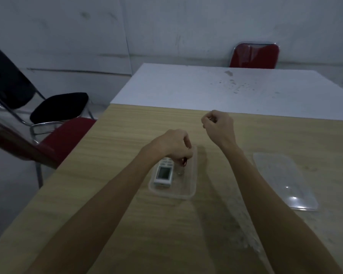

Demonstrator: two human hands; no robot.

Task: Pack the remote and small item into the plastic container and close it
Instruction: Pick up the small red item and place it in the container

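Observation:
A clear plastic container (192, 180) sits on the wooden table in front of me. A white remote (163, 175) with a small screen lies inside it on the left. My left hand (174, 145) hovers over the container's far end, fingertips pinched on a small reddish item (184, 162) that dangles just above the container's floor, beside the remote. My right hand (219, 125) is raised above the table beyond the container, fingers curled shut; nothing shows in it. The clear lid (283, 178) lies flat on the table to the right.
A white table (206, 88) adjoins the wooden table (127, 194) at the far side. A red chair (254, 55) stands behind it. On the left are a red-seated chair (65, 135) and a black chair (59, 105) close to the table edge.

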